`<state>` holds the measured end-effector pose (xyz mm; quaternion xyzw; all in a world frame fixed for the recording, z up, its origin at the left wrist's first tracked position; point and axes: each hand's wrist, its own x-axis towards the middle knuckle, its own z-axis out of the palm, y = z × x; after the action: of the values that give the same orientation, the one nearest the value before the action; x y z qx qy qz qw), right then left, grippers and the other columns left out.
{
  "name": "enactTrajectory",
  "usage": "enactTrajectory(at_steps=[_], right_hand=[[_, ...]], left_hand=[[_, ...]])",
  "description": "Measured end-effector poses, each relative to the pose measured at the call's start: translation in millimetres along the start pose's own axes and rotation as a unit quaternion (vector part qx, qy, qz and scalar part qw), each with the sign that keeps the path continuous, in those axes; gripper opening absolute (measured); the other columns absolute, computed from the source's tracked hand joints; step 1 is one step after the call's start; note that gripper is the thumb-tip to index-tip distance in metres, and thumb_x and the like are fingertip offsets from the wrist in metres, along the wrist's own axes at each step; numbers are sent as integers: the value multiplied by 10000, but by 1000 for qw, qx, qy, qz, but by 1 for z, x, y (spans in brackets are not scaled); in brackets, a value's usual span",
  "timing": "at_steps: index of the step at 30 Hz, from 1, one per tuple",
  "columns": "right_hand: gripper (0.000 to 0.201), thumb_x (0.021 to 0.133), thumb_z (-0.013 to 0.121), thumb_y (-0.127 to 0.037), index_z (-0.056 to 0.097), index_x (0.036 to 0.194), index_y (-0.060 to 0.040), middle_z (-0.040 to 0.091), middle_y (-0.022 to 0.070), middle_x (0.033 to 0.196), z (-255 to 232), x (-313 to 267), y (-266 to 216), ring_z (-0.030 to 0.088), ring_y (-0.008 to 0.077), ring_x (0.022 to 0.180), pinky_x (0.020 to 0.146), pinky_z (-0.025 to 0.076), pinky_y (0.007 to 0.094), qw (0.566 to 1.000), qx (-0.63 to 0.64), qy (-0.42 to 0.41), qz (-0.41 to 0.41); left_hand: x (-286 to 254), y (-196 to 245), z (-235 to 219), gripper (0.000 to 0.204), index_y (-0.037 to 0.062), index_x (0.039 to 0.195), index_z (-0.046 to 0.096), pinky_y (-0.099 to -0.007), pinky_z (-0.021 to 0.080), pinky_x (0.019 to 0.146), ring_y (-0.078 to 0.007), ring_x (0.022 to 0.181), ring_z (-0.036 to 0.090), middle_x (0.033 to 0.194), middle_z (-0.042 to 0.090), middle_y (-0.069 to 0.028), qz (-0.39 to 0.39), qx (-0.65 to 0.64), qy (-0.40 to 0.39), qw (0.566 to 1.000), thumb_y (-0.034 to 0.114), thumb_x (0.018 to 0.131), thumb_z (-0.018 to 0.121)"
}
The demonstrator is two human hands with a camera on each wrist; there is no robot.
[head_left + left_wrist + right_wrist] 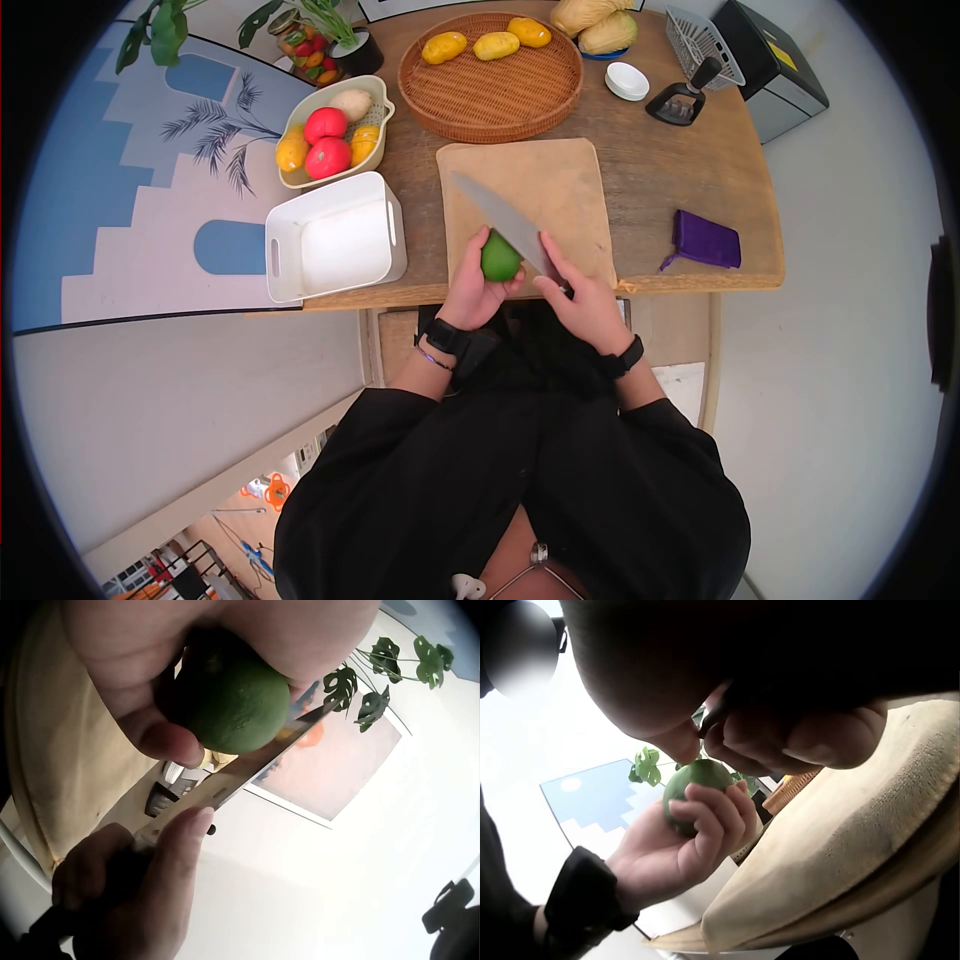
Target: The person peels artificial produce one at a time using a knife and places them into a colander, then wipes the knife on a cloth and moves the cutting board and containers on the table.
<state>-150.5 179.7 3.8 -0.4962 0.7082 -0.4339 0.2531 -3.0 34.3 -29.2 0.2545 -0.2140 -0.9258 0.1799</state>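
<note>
A round green fruit or vegetable (500, 256) is gripped in my left hand (474, 290), above the near edge of the cutting board (560, 180). My right hand (585, 308) holds a large knife (500, 216) by its dark handle, the thumb and a finger lying near the base of the blade. The blade points up and to the left over the board, beside the green item (244, 705). In the left wrist view the blade (247, 765) passes close to it; whether they touch I cannot tell. In the right wrist view the left fingers curl round the green item (697, 780).
A white bin (335, 238) and a basket of produce (385, 150) stand left of the board. Behind it lies a wicker tray (490, 90) with yellow items. To the right are a purple pouch (706, 240), a black-handled tool (680, 102) and a white bowl (627, 81).
</note>
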Motion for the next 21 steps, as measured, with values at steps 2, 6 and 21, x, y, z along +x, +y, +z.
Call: enactTrajectory(at_steps=[2,6,21], right_hand=[[666,965,693,-375,428,1575,-332,700,165,772,2,-6,-8,692,360,649,616,555,425,994,-107,-7,-39],[676,950,704,-407,436,1568,-355,640,126,652,10,-13,-19,656,330,550,523,520,424,973,-212,-37,-80],[672,953,690,-458,435,1567,-361,656,136,663,11,-6,-13,662,347,560,524,529,434,976,-203,-5,-82]], left_hand=[[0,0,10,469,115,1159,629,-335,543,715,-222,843,654,1021,701,-88,7,-18,28,999,525,1073,419],[9,-5,-4,587,129,1073,661,-376,578,830,-223,937,690,1042,716,-67,-24,-117,15,993,686,999,493],[-1,-2,18,527,127,1160,634,-396,552,804,-228,904,650,1045,694,-77,-8,-95,57,994,605,1053,439]])
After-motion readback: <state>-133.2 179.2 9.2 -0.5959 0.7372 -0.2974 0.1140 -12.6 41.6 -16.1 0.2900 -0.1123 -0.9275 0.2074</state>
